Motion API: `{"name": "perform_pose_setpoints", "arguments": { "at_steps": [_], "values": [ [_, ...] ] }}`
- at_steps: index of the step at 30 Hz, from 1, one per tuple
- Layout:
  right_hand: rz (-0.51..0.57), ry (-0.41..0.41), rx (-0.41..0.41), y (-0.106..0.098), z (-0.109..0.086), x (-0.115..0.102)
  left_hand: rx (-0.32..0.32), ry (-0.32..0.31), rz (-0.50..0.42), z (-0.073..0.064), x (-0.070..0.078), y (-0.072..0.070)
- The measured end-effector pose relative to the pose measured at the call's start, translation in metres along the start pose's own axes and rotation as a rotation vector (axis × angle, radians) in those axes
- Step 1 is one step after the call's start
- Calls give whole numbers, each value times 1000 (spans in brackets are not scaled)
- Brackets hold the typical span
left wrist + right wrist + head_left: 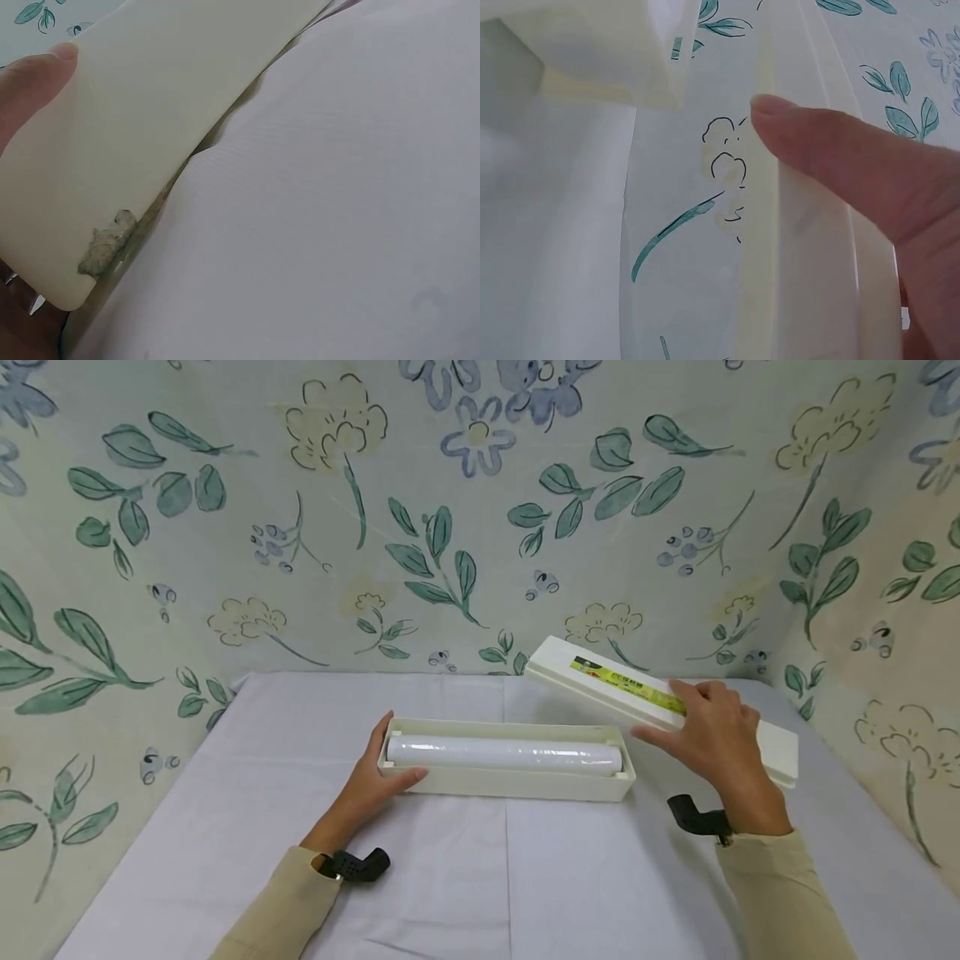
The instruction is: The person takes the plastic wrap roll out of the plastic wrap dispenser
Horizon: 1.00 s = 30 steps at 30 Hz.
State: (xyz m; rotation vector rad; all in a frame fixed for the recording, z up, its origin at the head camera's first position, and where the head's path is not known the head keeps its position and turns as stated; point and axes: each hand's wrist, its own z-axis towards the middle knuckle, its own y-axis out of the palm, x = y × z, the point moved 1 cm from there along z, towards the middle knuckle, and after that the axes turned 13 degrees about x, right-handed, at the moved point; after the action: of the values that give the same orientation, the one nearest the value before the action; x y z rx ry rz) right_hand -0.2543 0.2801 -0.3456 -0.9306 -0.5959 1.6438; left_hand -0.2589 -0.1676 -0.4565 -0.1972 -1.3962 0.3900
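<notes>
A long white box lies on the table with a roll of plastic wrap inside it. My left hand grips the box's left end, its thumb on the front wall and fingers behind the end. Off to the right, my right hand holds the box's lid, which has a yellow-green label. The lid is raised and tilted, its left end higher than its right. In the left wrist view, a rough grey patch marks the box wall. The right wrist view shows my thumb against the lid's edge.
A white cloth with a fold line covers the table. Behind and at both sides hangs a floral-patterned curtain, close to the table's back edge. A black wrist camera sits on my left wrist, another on my right.
</notes>
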Motion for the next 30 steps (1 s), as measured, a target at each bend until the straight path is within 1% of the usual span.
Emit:
{"name": "perform_pose_setpoints", "arguments": {
  "at_steps": [9, 18, 30],
  "values": [
    [-11, 36, 3, 0, -2, 4, -5, -3, 6, 0, 0, -3],
    [-14, 44, 8, -2, -4, 12, -13, -3, 1, -2, 0, -3],
    [-17, 96, 7, -9, -2, 24, -13, 4, -11, -1, 1, -1]
  ]
}}
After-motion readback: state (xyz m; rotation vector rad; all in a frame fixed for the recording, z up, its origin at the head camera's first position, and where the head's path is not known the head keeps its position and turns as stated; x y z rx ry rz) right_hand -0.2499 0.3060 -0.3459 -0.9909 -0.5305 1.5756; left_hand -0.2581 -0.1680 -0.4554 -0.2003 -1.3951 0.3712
